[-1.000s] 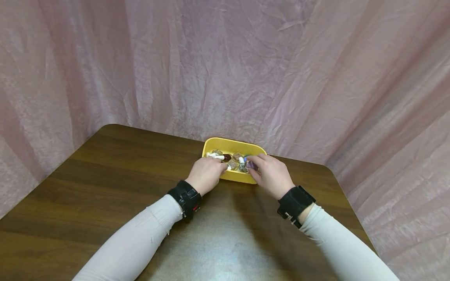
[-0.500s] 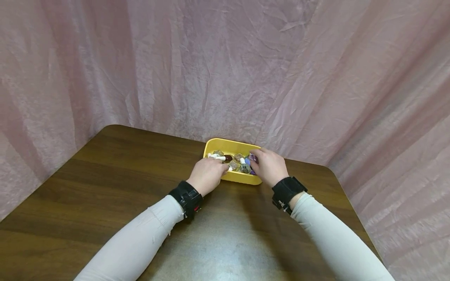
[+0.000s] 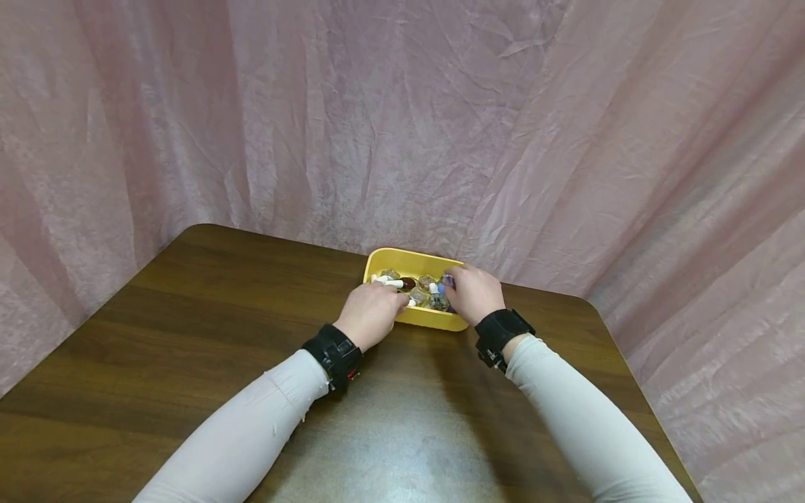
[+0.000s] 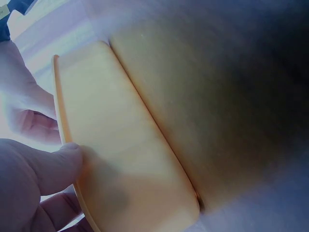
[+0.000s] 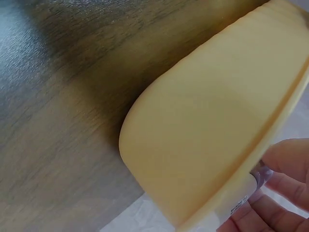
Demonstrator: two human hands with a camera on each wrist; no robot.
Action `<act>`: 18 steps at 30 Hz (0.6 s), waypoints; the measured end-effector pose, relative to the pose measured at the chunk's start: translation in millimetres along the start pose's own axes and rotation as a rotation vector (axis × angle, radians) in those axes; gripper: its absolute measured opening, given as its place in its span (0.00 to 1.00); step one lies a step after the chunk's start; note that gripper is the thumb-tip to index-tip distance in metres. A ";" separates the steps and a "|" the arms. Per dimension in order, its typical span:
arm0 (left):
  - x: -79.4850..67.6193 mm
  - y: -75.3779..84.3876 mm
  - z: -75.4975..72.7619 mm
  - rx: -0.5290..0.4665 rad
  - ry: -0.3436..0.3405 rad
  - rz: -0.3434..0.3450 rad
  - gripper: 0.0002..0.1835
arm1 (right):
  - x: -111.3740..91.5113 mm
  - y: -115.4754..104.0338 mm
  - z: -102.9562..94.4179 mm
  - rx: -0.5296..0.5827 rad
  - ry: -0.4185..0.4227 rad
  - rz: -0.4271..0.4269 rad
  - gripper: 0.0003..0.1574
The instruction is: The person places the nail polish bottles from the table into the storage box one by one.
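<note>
A yellow plastic bin (image 3: 434,321) stands at the table's far edge with several small glass bottles in it. My left hand (image 3: 372,314) grips the bin's near left rim; in the left wrist view its thumb (image 4: 65,164) presses the outer wall. Inside the bin's right end, my right hand (image 3: 476,292) pinches a small purple bottle (image 5: 261,173) between thumb and fingers. A white label with small print shows beside it. Near the right fingers lie a patterned bottle (image 3: 438,302) and a clear bottle (image 3: 418,297). A dark brown bottle (image 3: 408,283) lies mid-bin.
The brown wooden table (image 3: 239,328) spreads left and in front of the bin. Right behind the bin hangs a pink curtain (image 3: 402,140), which also runs along both sides. A wrist camera strap (image 3: 502,334) sits on my right wrist.
My right hand has carried the purple bottle from near the bin's front wall toward its far right end, and the wrist has swung left. The left hand keeps its grip on the rim.
</note>
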State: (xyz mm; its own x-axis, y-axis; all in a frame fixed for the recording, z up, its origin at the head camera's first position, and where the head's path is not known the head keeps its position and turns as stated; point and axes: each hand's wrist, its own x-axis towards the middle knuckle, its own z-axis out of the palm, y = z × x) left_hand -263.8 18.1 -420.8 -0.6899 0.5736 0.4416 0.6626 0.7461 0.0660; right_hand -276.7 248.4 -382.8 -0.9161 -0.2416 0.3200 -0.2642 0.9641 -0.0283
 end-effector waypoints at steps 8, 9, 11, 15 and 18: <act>0.0 0.8 -0.7 -0.003 -0.008 -0.002 0.04 | 4.4 -0.1 9.6 -0.007 -0.014 0.008 0.10; 0.2 0.9 -0.7 -0.002 -0.012 -0.002 0.04 | 4.3 0.0 10.2 -0.007 -0.015 0.009 0.10; 0.6 0.8 -0.1 0.002 -0.021 -0.004 0.04 | 4.4 0.0 11.9 -0.008 -0.013 0.010 0.09; 1.2 0.4 0.5 0.001 -0.025 -0.009 0.04 | 4.6 1.0 15.9 -0.009 0.001 0.013 0.09; 1.1 -0.2 0.7 -0.003 -0.022 -0.009 0.04 | 5.0 1.5 18.5 -0.014 0.002 0.018 0.10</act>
State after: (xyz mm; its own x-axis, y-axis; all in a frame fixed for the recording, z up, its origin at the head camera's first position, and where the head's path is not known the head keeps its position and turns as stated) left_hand -264.9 18.9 -420.9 -0.7021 0.5740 0.4214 0.6571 0.7503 0.0729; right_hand -287.3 246.6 -398.8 -0.9200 -0.2243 0.3213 -0.2437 0.9696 -0.0208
